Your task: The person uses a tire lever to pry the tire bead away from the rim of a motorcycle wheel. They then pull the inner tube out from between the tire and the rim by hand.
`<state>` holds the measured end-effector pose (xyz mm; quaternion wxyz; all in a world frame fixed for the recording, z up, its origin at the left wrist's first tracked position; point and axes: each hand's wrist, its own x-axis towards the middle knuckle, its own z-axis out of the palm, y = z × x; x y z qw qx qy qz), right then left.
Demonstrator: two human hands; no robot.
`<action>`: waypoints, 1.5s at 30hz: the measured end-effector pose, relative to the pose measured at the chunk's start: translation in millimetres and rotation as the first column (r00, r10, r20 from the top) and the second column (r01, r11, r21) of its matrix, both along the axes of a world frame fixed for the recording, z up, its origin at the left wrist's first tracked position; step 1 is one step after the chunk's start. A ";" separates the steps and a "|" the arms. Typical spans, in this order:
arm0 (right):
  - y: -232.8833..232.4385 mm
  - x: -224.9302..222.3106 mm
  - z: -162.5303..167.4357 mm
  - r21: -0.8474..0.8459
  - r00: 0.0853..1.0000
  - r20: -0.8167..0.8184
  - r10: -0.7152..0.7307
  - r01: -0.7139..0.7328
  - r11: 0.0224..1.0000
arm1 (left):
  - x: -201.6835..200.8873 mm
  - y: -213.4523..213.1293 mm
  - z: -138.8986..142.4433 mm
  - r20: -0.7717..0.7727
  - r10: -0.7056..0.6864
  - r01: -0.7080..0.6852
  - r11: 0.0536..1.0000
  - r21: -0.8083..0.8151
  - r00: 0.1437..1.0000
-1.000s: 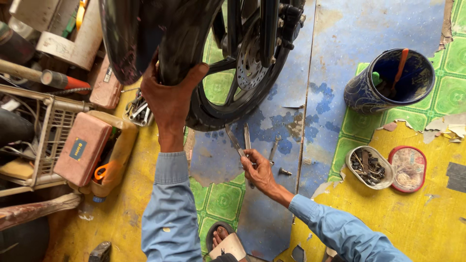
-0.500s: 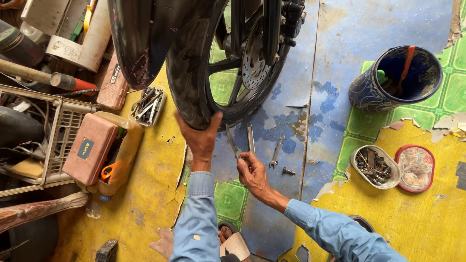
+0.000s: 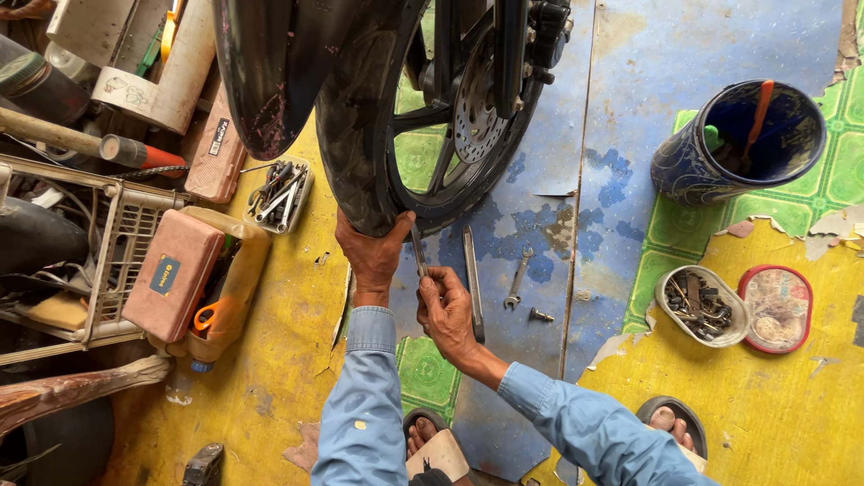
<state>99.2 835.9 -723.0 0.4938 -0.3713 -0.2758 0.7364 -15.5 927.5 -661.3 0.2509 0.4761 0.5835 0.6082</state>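
Note:
A black motorcycle tyre (image 3: 355,135) on a spoked wheel with a brake disc (image 3: 475,112) stands on the floor above my hands. My left hand (image 3: 371,255) grips the tyre's lowest part. My right hand (image 3: 445,309) holds a thin metal tyre lever (image 3: 418,250) whose tip points up at the tyre's lower edge. A second long flat lever (image 3: 473,281) lies on the floor just right of my right hand. A small spanner (image 3: 517,279) and a bolt (image 3: 540,315) lie beside it.
A dark blue bucket (image 3: 693,171) stands at the upper right. A tin of small parts (image 3: 700,306) and a red lid (image 3: 776,308) sit lower right. A tray of wrenches (image 3: 277,192), pink cases (image 3: 173,274) and a wire rack (image 3: 117,243) crowd the left.
My left hand slid down the tyre from its side to its lowest part. My right hand lifted the lever off the floor toward the tyre's edge. The camera view moved closer.

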 end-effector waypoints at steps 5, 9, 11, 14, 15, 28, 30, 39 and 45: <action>-3.1 -8.8 16.8 -0.063 0.994 0.108 0.006 0.001 0.998 | -4.5 0.7 -3.5 -0.076 0.017 -0.016 1.000 0.011 0.997; 7.9 -7.0 24.8 -0.050 0.993 0.114 0.016 -0.010 0.999 | -8.9 1.3 -2.9 -0.093 0.019 -0.019 1.000 -0.001 0.995; 18.6 6.1 31.0 -0.078 0.988 0.141 0.070 -0.059 0.995 | -11.1 1.7 -1.6 -0.074 -0.019 0.018 1.000 -0.017 0.997; 44.9 46.3 43.1 -0.182 0.900 0.305 0.312 -0.266 0.947 | -13.1 2.4 0.0 -0.052 -0.053 0.054 0.999 0.009 0.997; 52.5 65.9 48.0 -0.066 0.815 0.462 0.350 -0.362 0.930 | -13.1 3.2 0.3 -0.045 -0.065 0.066 0.997 0.027 0.997; 90.5 135.3 84.7 0.215 0.180 0.977 -0.118 -0.843 0.494 | -11.2 -1.4 4.8 0.032 -0.142 0.142 0.990 0.008 0.989; 108.9 147.0 88.2 0.209 0.166 0.976 -0.138 -0.889 0.408 | -10.0 -3.4 6.2 0.108 -0.179 0.180 0.984 0.002 0.978; 171.4 160.4 115.5 0.063 0.030 0.984 -0.174 -0.980 0.189 | -5.7 -9.0 14.4 0.143 -0.254 0.259 0.966 -0.020 0.957; 221.6 164.2 110.8 0.074 0.029 0.910 -0.414 -0.993 0.092 | -12.7 -9.1 16.1 0.073 -0.281 0.285 0.956 -0.067 0.957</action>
